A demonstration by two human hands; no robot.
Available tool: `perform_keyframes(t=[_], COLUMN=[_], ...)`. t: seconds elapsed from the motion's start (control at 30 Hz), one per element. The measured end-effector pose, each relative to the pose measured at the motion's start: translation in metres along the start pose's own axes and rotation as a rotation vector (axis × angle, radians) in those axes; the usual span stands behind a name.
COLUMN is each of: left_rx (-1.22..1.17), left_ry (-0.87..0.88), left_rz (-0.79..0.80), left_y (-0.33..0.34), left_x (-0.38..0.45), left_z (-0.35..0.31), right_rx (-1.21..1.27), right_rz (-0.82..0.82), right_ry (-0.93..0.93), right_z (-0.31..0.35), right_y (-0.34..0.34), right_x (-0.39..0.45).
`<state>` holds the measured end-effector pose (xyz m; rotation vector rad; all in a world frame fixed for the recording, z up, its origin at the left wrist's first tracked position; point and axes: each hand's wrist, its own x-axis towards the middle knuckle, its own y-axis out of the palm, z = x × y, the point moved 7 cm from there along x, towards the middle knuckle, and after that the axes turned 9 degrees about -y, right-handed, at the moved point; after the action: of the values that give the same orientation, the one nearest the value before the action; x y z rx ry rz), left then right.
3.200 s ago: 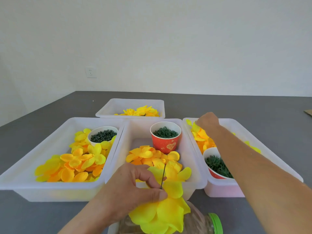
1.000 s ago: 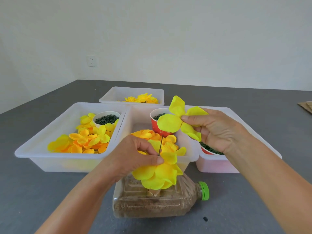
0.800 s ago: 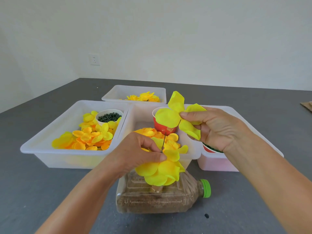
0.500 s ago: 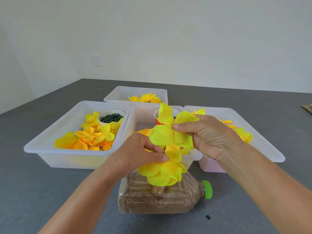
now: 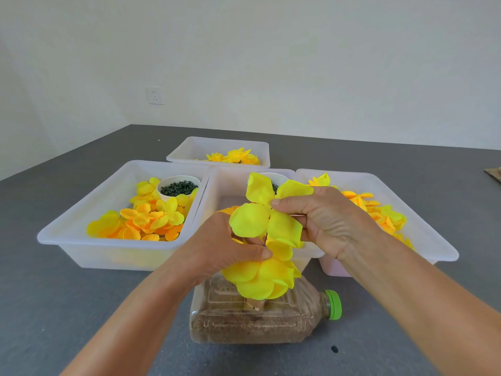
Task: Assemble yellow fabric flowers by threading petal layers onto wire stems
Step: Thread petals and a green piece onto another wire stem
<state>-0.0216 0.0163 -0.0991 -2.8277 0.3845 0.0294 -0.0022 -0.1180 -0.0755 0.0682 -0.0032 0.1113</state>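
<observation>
A four-lobed yellow petal layer point(image 5: 267, 213) stood upright, facing the camera, atop a thin dark wire stem point(image 5: 265, 239). Below it — stacked yellow petals point(image 5: 261, 278), drooping.

I've got one view only, head-worn wide-angle, looking forward and down across the grey table point(image 5: 54, 308) toward the white wall point(image 5: 271, 63). Close on both hands, forearms entering from the bottom edge; trays point(image 5: 81, 240) mid-frame just beyond. No second view to overlap.
</observation>
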Motion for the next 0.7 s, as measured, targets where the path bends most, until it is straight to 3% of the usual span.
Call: perform_keyframes(t=[0.43, 0.7], left_rx=[0.099, 0.020], left_ry=[-0.027, 0.018], left_rz=[-0.063, -0.024], left_y=[-0.0025, -0.0024], left_x=[0.0017, 0.0007], left_z=[0.0031, 0.0006], right_rx=[0.030, 0.061], right_rz=[-0.075, -0.060], right_ry=[0.002, -0.029], right_z=[-0.0105, -0.0088], right_y=[0.0041, 0.0021], right_x=[-0.0032, -0.0078])
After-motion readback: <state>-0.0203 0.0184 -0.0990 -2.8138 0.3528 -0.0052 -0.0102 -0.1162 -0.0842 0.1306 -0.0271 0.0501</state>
